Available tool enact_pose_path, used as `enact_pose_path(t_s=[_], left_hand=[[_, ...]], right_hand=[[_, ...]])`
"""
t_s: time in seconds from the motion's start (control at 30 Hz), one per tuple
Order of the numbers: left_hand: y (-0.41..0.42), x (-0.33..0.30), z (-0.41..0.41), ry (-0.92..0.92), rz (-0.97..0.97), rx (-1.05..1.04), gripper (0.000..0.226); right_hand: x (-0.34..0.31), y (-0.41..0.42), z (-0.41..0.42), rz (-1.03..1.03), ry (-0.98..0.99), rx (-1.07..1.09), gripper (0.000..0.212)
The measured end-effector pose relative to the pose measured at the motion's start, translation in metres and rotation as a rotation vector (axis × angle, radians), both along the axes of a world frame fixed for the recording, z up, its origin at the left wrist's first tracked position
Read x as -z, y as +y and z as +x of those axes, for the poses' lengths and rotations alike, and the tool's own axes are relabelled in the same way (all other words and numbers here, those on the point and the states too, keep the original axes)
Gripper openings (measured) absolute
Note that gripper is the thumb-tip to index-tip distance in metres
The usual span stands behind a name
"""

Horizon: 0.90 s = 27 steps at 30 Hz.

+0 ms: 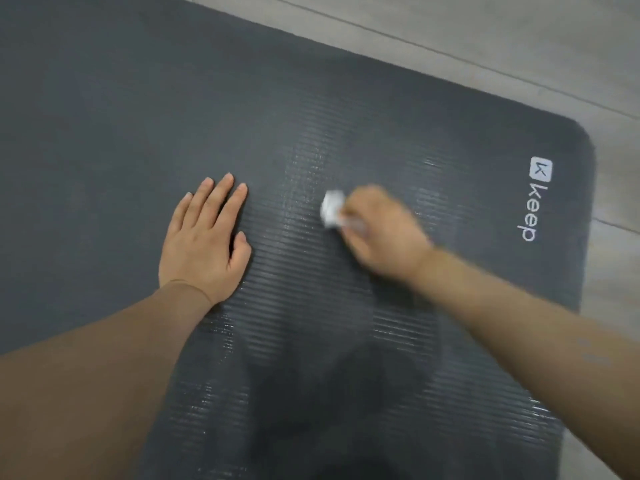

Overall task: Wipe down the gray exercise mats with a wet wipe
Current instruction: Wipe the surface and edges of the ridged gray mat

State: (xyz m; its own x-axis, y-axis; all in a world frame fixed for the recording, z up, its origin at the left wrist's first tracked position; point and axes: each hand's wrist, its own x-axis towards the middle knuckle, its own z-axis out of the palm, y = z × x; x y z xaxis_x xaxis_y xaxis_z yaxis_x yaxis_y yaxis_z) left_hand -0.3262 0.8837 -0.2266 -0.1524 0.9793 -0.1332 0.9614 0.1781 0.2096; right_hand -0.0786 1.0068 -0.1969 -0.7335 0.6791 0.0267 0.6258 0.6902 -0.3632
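While the left hand lies flat on the mat (fingers straight), the right hand grips the wipe.

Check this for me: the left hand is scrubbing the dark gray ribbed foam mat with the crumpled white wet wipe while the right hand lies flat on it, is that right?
Not quite, the hands are swapped. In the head view the right hand grips the crumpled white wet wipe and scrubs the dark gray ribbed foam mat, while the left hand lies flat on it.

Left hand flat on mat. Wipe at right hand fingertips, right of left fingers. Logo beyond, near mat edge.
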Motion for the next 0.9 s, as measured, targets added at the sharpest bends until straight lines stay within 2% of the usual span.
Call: enact_pose_path(t_s=[0.07, 0.1, 0.13, 0.17, 0.2, 0.23, 0.3, 0.33, 0.37, 0.4, 0.43, 0.47, 0.57, 0.67, 0.73, 0.8, 0.9], left_hand=[[0.000, -0.001, 0.000, 0.011, 0.005, -0.002, 0.065], [0.000, 0.000, -0.001, 0.016, 0.011, 0.003, 0.065], [0.000, 0.001, -0.001, 0.018, 0.019, 0.005, 0.065], [0.001, 0.001, -0.001, 0.018, 0.024, 0.005, 0.065], [0.001, 0.002, -0.001, 0.019, 0.031, 0.006, 0.065], [0.002, 0.003, 0.000, 0.022, 0.038, 0.009, 0.065], [0.001, 0.003, 0.000, 0.022, 0.047, 0.004, 0.065], [0.000, 0.003, -0.001, 0.020, 0.047, 0.001, 0.065], [-0.001, 0.002, -0.001, 0.020, 0.050, -0.001, 0.065], [-0.001, 0.002, -0.001, 0.020, 0.053, -0.004, 0.065], [0.000, 0.001, -0.001, 0.020, 0.057, -0.003, 0.065], [0.002, 0.001, 0.001, 0.016, 0.062, 0.002, 0.065], [-0.001, 0.000, 0.001, -0.008, 0.071, -0.018, 0.065], [0.001, -0.001, 0.004, 0.024, 0.047, -0.032, 0.068], [0.006, -0.007, 0.038, 0.017, -0.010, -0.135, 0.071], [0.007, -0.008, 0.082, -0.033, -0.023, -0.247, 0.072], [-0.003, 0.001, 0.112, 0.003, -0.023, -0.196, 0.073]], right_hand=[[-0.016, -0.114, 0.030, -0.216, -0.202, -0.655, 0.002], [-0.019, -0.137, 0.047, -0.239, -0.288, -0.896, 0.006], [-0.017, -0.134, 0.056, -0.219, -0.310, -1.036, 0.008], [-0.015, -0.109, 0.052, -0.162, -0.267, -1.066, 0.009], [-0.014, -0.070, 0.040, -0.030, -0.212, -0.992, 0.012], [-0.012, -0.024, 0.023, 0.145, -0.174, -0.825, 0.015], [-0.003, 0.069, -0.004, 0.296, -0.150, -0.208, 0.008], [-0.008, 0.107, -0.006, 0.275, -0.180, 0.183, 0.009], [-0.006, 0.130, 0.000, 0.207, -0.189, 0.553, 0.019], [-0.002, 0.137, 0.005, 0.128, -0.154, 0.810, 0.025], [0.006, 0.127, 0.003, 0.094, -0.096, 0.882, 0.028], [0.012, 0.102, -0.002, 0.088, -0.041, 0.811, 0.025], [0.017, -0.027, 0.002, -0.056, 0.126, 0.329, 0.007], [0.012, -0.141, 0.046, -0.235, 0.080, -0.038, 0.008], [0.013, -0.166, 0.063, -0.297, 0.035, -0.123, 0.013], [0.017, -0.152, 0.062, -0.262, 0.046, -0.188, 0.011], [0.012, -0.129, 0.062, -0.182, 0.022, -0.391, 0.004]])
